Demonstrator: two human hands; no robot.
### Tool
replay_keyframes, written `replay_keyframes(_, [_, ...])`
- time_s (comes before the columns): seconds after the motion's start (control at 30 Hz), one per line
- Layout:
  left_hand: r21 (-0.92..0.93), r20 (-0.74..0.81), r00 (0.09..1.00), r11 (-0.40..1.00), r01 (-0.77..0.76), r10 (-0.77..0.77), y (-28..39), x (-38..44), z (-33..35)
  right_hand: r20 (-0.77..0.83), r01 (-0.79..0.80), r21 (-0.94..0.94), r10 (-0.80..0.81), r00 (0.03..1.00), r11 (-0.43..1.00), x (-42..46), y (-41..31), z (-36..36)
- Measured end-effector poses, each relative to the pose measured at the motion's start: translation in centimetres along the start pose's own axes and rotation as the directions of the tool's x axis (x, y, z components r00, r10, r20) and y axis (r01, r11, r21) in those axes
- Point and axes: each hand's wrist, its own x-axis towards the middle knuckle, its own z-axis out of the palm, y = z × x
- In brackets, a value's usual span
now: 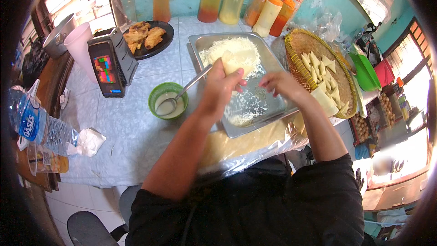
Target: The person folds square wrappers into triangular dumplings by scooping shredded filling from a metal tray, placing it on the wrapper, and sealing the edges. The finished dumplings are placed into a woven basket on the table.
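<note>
My left hand (222, 82) grips a pale, folded pastry wrapper (237, 62) over a rectangular metal tray (273, 53). Behind the wrapper, a heap of shredded white cheese (232, 44) lies in the tray, with loose shreds nearer me. Over the tray's right side is my right hand (281, 84), its fingers curled and blurred; whether they pinch anything is unclear. A green bowl (152, 100) of whitish liquid stands left of the tray, a metal spoon (191, 83) leaning in it. Several folded triangular pastries (321, 65) lie in a woven basket (300, 37) at right.
Squeeze bottles (234, 1) line the wall. Fried food (154, 37) sits on a black plate (167, 42). A phone (106, 68) leans against a dark holder (126, 51). At left lie a water bottle (47, 126) and a plastic cup (51, 160); a green basin (365, 70) is far right.
</note>
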Motion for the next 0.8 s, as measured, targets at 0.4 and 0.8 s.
replay_keyframes(0.4, [0.016, -0.181, 0.952, 0.968, -0.249, 0.248, 0.1, -0.4, 0.4, 0.166, 0.502, -0.034, -0.49, 0.856, 0.864, 3.6, -1.5, 9.0])
replay_keyframes(0.8, [0.123, -0.065, 0.99, 0.985, -0.117, 0.126, -0.3, -0.1, 0.2, 0.372, 0.328, -0.052, -0.287, 0.883, 0.943, -0.2, -0.7, 6.4])
